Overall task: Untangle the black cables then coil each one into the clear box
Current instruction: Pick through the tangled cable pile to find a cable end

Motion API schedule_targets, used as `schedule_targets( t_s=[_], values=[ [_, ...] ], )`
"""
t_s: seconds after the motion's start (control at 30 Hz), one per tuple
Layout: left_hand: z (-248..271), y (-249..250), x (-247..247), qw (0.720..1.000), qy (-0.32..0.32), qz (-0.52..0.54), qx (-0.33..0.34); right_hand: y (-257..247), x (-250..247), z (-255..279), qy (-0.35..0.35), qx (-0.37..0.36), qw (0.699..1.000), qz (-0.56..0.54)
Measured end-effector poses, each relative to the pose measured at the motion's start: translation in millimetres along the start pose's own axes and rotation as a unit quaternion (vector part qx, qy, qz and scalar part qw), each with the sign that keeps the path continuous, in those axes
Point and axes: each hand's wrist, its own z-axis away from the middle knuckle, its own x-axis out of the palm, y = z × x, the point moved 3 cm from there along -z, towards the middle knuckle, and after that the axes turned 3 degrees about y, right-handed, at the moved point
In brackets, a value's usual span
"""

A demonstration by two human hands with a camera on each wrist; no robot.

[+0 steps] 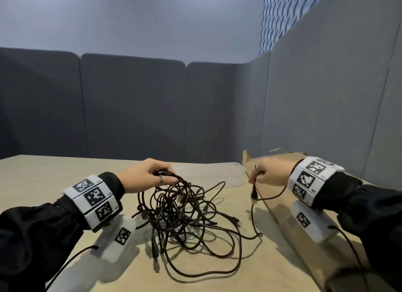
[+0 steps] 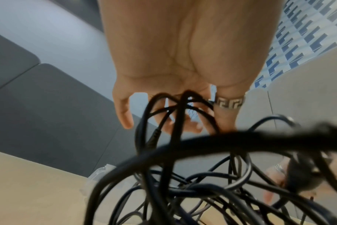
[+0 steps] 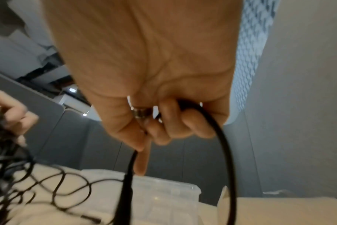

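Observation:
A tangle of black cables [image 1: 182, 213] lies on the light wooden table [image 1: 43, 174] between my hands. My left hand [image 1: 150, 174] grips several loops at the top of the tangle and holds them lifted; the left wrist view shows the strands [image 2: 175, 115] running through its curled fingers [image 2: 125, 112]. My right hand [image 1: 265, 174] holds one cable end [image 1: 254, 193], whose plug hangs down; in the right wrist view this cable [image 3: 225, 146] loops out of the fist. The clear box [image 1: 217, 174] stands behind the tangle, between both hands.
A cardboard box [image 1: 280, 213] stands under my right forearm at the table's right side. Grey partition panels [image 1: 134, 109] close off the back and right. Bare tabletop lies to the left of the tangle.

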Motion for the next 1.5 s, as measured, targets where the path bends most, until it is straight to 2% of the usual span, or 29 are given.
schedule_targets(
  t_s=[0.07,0.13,0.2,0.27,0.33,0.43,0.57,0.7,0.77,0.83,0.93,1.03,1.1,1.23,1.3,1.4,1.43,1.5],
  values=[
    [-1,1,-2,1.0,0.007,-0.007,0.002,-7,12,4,-0.032,0.002,0.998,0.045],
    [-2,1,-1,1.0,0.01,-0.003,0.0,-24,14,6,0.022,-0.033,0.998,0.04],
    [-2,3,1,1.0,-0.004,0.006,0.004,-50,8,4,0.094,-0.099,0.989,-0.056],
    [-2,4,3,0.999,-0.003,0.025,0.02,-75,4,1,0.127,-0.162,0.964,-0.17],
    [-3,5,5,0.998,0.002,0.054,0.036,-93,5,-4,0.098,-0.188,0.955,-0.207],
    [-2,3,5,0.998,0.015,0.045,0.045,-105,16,-18,0.003,-0.204,0.935,-0.288],
    [-3,-8,-2,0.998,0.068,0.004,0.017,-103,25,-27,-0.074,-0.176,0.882,-0.432],
    [-3,-9,-4,0.995,0.086,-0.04,-0.012,-100,29,-25,-0.134,-0.156,0.832,-0.514],
    [-1,-6,-4,0.996,0.081,-0.023,-0.009,-98,30,-22,-0.161,-0.143,0.819,-0.532],
    [2,-1,-4,0.998,0.061,0.03,0.0,-96,28,-21,-0.169,-0.137,0.819,-0.531],
    [9,12,-4,0.995,0.008,0.096,0.009,-93,18,-22,-0.107,-0.139,0.839,-0.515],
    [8,13,-8,0.994,0.024,0.098,0.032,-84,0,-22,-0.036,-0.147,0.849,-0.506],
    [4,13,-12,0.993,0.06,0.096,0.043,-78,-9,-19,-0.008,-0.137,0.822,-0.553],
    [1,8,-20,0.991,0.083,0.087,0.053,-61,-22,-15,0.086,-0.076,0.735,-0.668],
    [1,4,-24,0.992,0.089,0.073,0.057,-49,-27,-12,0.133,-0.048,0.703,-0.697],
    [1,5,-29,0.992,0.091,0.062,0.057,-39,-31,-8,0.155,-0.026,0.659,-0.736],
    [0,4,-30,0.993,0.087,0.058,0.052,-37,-31,-6,0.166,-0.023,0.648,-0.743],
    [-1,2,-32,0.996,0.086,0.013,0.036,-37,-30,-5,0.192,-0.015,0.655,-0.73]
  ],
)
